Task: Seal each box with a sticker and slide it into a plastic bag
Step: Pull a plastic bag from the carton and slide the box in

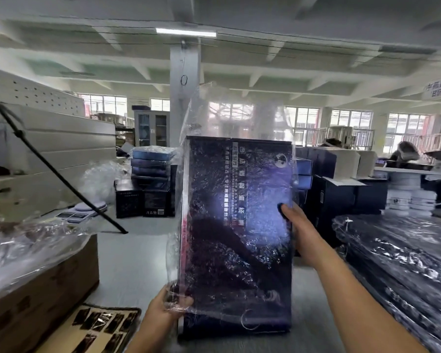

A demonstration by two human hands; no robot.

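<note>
Only the head view to go on, so here's where it looks like things are at: the dark box [237,225] is held upright above the worktop [127,263], and it's nearly all the way inside the clear plastic bag [239,113]. There's a good bit of empty film sticking up past the top of the box, while the bottom strip looks bare, so I'd say the sliding-in is almost done. The left hand [168,309] has its fingers [182,301] curled round the lower left corner, pinching film and box together. The right hand [299,233] grips the right edge with the thumb on the front; the other fingers are hidden behind. Can't tell if the seal sticker is on this one, though. The sticker sheet [99,324] lies at the bottom left with plenty of stickers on it. The pile of bagged boxes [405,263] on the right says lots are done, and the stacks of boxes [150,164] further back look like work left.
</note>
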